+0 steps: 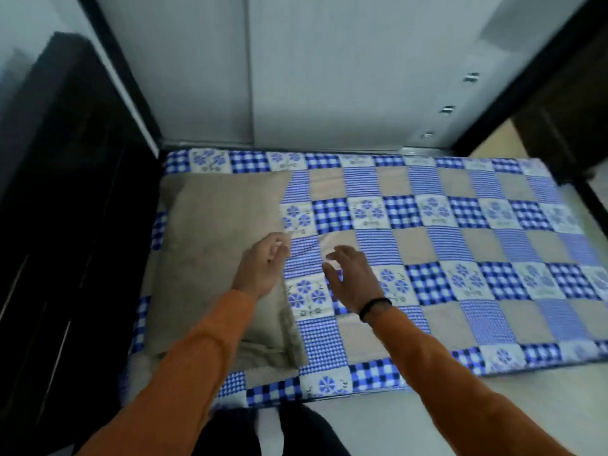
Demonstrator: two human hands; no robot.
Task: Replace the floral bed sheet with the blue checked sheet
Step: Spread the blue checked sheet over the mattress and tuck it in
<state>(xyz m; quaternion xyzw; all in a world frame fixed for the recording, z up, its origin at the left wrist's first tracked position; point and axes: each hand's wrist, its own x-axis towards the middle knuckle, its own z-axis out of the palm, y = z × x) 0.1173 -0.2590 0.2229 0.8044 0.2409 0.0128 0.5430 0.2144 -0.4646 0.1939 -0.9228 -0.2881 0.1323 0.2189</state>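
- 2 hands above the blue checked sheet (427, 245) spread flat over the bed
- left hand (263, 266) loosely curled, holding nothing, at the beige pillow (217, 245) edge
- right hand (350, 274) fingers spread, empty, just over the sheet

Two arms reach in from the bottom edge, both in orange long sleeves of a ribbed knit. The left sleeve (184, 360) runs to the wrist, ending just short of the left hand (260, 263). The right sleeve (460, 373) sits pushed back from the right hand (350, 278), baring a thin black band (375, 307) around that wrist.
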